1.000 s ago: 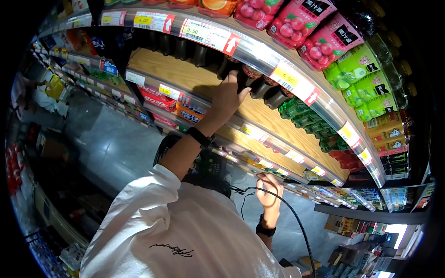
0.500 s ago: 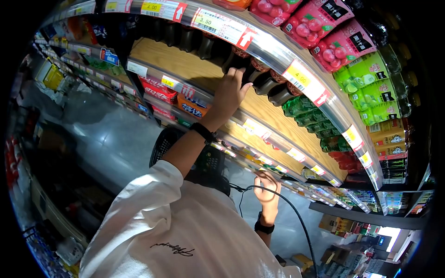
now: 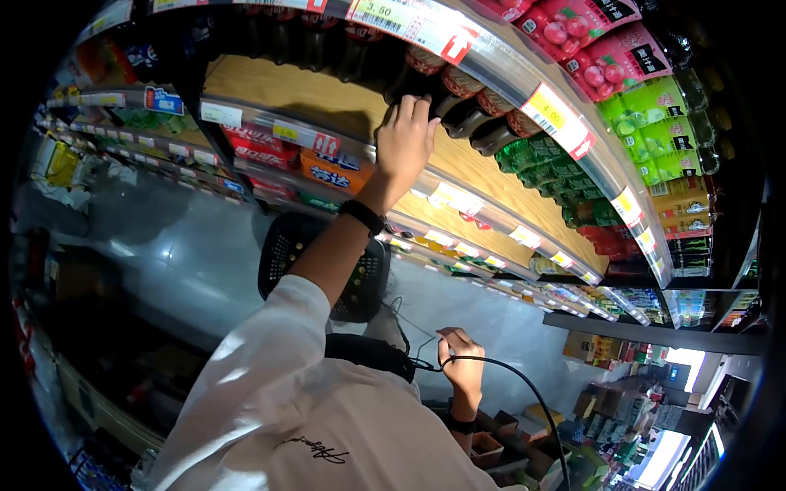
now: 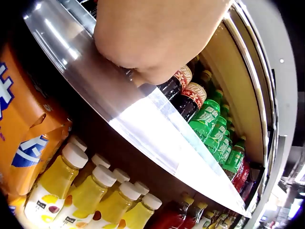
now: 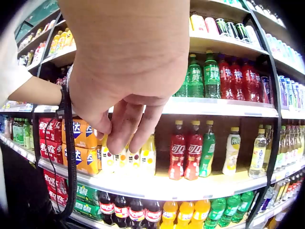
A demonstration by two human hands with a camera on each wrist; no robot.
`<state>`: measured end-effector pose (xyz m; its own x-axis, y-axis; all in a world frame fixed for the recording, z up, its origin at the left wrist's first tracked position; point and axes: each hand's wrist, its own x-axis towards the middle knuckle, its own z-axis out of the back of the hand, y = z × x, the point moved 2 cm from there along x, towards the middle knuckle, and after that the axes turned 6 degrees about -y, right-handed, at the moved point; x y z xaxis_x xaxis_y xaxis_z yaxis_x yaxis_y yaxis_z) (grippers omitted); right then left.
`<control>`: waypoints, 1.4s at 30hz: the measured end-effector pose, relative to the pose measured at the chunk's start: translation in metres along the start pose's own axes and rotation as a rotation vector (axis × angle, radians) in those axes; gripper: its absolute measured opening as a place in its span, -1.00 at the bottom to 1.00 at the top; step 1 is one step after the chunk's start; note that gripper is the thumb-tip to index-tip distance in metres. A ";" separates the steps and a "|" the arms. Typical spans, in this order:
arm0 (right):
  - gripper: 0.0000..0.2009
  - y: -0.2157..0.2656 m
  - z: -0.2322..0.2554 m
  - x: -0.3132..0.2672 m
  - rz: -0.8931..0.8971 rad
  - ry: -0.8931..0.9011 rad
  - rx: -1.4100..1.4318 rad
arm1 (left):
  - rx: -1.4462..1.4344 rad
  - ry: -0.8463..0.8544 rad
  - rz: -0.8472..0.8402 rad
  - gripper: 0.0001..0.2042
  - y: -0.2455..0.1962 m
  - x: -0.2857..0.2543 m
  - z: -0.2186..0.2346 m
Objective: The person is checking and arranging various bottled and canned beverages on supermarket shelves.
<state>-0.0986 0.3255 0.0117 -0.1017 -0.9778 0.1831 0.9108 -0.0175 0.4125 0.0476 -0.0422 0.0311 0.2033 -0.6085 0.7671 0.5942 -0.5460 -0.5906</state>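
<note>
My left hand (image 3: 405, 143), a dark band on its wrist, reaches over a shelf edge (image 4: 143, 129) to a row of cola bottles (image 3: 426, 59) with dark bodies and red labels. Its fingers are bent and overlap a bottle's lower part; whether they grip it I cannot tell. In the left wrist view the hand hides what lies past it, with cola bottles (image 4: 192, 98) just beyond. My right hand (image 3: 463, 364) hangs lower, away from the shelf. In the right wrist view its fingers (image 5: 126, 126) droop loosely, holding nothing.
Green soda bottles (image 3: 532, 168) stand right of the cola. Pink-labelled drinks (image 3: 606, 65) fill the shelf above; orange drink packs (image 3: 332, 170) sit below. A black basket (image 3: 282, 254) is beneath my left arm. A black cable (image 3: 524, 385) arcs past my right hand.
My left hand stays at the cola row, its thumb now closer to its fingers. The head view has shifted, so more of the basket shows. My right hand appears lower in the view.
</note>
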 end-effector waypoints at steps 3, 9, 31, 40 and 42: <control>-0.85 0.003 0.010 -0.022 -0.033 0.004 -0.006 | -0.002 0.015 0.024 -0.73 -0.002 0.000 0.001; -0.83 -0.016 0.024 -0.045 -0.086 -0.031 0.035 | -0.031 0.001 -0.064 -0.81 0.000 -0.004 -0.002; -0.89 -0.101 0.022 -0.114 -0.134 -0.192 0.031 | 0.526 0.052 -0.274 -0.56 0.011 0.141 0.071; -0.90 -0.021 -0.008 -0.097 -0.342 -0.173 0.030 | 0.379 0.182 -0.419 -0.59 0.088 0.169 0.034; -0.88 0.008 -0.018 -0.087 -0.389 -0.237 0.007 | 0.226 0.224 -0.398 -0.60 0.097 0.168 0.037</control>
<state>-0.0756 0.4068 -0.0170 -0.5256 -0.8239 0.2118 0.7839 -0.3722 0.4970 0.1678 -0.1761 0.1122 -0.2306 -0.5006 0.8344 0.7501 -0.6377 -0.1752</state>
